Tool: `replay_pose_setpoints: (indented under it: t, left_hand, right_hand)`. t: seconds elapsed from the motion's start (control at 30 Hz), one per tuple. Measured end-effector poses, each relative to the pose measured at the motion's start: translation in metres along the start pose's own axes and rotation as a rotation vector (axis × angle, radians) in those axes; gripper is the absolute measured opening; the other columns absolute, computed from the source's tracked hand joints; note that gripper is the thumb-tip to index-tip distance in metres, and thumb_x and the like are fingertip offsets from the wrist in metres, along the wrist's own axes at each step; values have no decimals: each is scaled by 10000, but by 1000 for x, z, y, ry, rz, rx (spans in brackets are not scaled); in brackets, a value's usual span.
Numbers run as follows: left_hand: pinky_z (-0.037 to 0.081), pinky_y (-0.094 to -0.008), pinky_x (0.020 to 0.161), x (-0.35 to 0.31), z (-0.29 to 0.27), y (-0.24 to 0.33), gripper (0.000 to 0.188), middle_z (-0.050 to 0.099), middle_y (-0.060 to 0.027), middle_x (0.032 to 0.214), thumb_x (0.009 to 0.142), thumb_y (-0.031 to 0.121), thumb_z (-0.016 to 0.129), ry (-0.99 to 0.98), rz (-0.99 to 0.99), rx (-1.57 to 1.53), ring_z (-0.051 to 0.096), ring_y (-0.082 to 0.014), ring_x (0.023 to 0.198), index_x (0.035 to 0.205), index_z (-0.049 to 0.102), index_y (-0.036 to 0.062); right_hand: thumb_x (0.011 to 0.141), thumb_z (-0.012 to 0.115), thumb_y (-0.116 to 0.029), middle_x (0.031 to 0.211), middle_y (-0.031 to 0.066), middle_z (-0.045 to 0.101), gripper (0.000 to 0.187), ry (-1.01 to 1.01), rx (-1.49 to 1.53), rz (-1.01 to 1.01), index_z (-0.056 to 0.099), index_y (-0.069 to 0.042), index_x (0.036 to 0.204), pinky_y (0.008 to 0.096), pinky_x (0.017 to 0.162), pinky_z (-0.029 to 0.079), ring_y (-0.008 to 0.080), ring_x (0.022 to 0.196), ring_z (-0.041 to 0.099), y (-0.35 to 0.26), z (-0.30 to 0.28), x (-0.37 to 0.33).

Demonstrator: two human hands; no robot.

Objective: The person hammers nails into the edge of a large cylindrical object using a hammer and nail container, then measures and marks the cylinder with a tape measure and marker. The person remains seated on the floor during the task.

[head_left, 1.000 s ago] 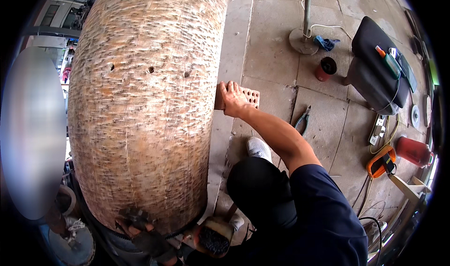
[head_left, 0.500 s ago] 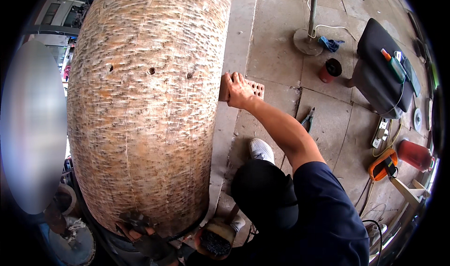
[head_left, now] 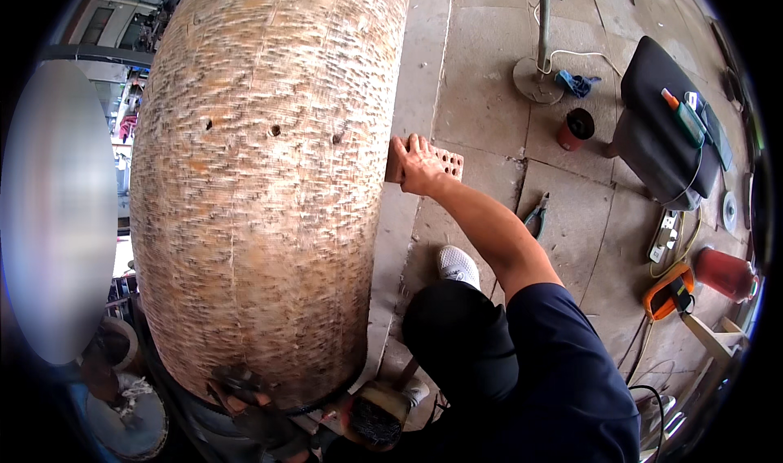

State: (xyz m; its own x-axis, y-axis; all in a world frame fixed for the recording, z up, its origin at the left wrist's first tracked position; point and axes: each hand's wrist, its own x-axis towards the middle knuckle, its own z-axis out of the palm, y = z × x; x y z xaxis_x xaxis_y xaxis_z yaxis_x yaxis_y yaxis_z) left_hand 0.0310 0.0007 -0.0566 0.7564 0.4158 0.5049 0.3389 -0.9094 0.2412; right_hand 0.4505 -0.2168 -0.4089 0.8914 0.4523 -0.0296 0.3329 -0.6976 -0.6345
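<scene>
A huge barrel-shaped body (head_left: 261, 218), with a rough, frayed brown-and-white surface like a stripped tire casing, fills the left half. Several small dark holes cross its upper part. Against its right side, my right hand (head_left: 420, 168) is closed over a reddish perforated brick (head_left: 450, 163), the thumb and fingertips toward the casing. At the casing's lower end is my left hand (head_left: 249, 402), in a dark covering with bare fingertips. Its fingers curl at a dark object that blends into the shadow, too unclear to name.
Pliers (head_left: 537, 216) lie on the tiled floor (head_left: 481, 63) near my right forearm. Farther off stand a red can (head_left: 576, 128), a pole base (head_left: 538, 81) and a black seat (head_left: 665, 128). A power strip (head_left: 663, 236) and red jug (head_left: 724, 274) are at right. A dark-filled container (head_left: 377, 418) sits below.
The view has shifted slightly, so the casing and its holes appear farther right and lower. My right hand stays on the brick, and my left hand keeps its place at the casing's lower end.
</scene>
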Motion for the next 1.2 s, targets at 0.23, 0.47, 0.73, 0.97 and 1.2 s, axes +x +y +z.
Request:
replay_pose_setpoints:
  t: [0.23, 0.47, 0.73, 0.97, 1.2]
  left_hand:
    - [454, -517, 1029, 10, -7, -15, 767, 457, -193, 1473, 1011, 564, 462, -285, -174, -594, 505, -368, 1243, 1566, 291, 63]
    - [441, -510, 1045, 14, -3, -10, 786, 448, -203, 1479, 1004, 576, 452, -91, -256, -102, 490, -374, 1265, 1559, 291, 43]
    - [426, -502, 1063, 16, -4, -11, 809, 437, -215, 1485, 997, 591, 439, -85, -283, -14, 473, -382, 1289, 1550, 290, 19]
    - [412, -495, 1079, 12, -7, -13, 831, 427, -226, 1491, 991, 603, 429, -89, -294, 31, 458, -389, 1311, 1543, 289, -2]
    - [399, -488, 1095, 12, -6, -8, 853, 418, -236, 1497, 984, 616, 418, -81, -277, 51, 443, -395, 1332, 1535, 289, -22]
  right_hand:
    - [675, 767, -150, 1382, 331, 404, 1024, -40, 148, 100, 232, 18, 1532, 500, 1125, 372, 468, 1309, 410, 11, -39, 12]
    - [673, 748, -123, 1410, 345, 365, 991, 89, 129, 94, 255, 8, 1523, 468, 1145, 369, 489, 1349, 353, 57, -52, 59]
    - [666, 734, -80, 1437, 341, 358, 961, 125, 106, -14, 295, -54, 1520, 494, 1140, 378, 517, 1363, 343, 69, -56, 96]
    - [681, 757, -110, 1483, 346, 308, 1008, 57, 102, -22, 237, -78, 1543, 501, 1158, 351, 506, 1406, 301, 73, -53, 97]
    - [660, 899, -247, 1585, 309, 196, 1228, 13, -13, -1, 106, -143, 1593, 499, 1203, 300, 466, 1482, 204, 73, -55, 96]
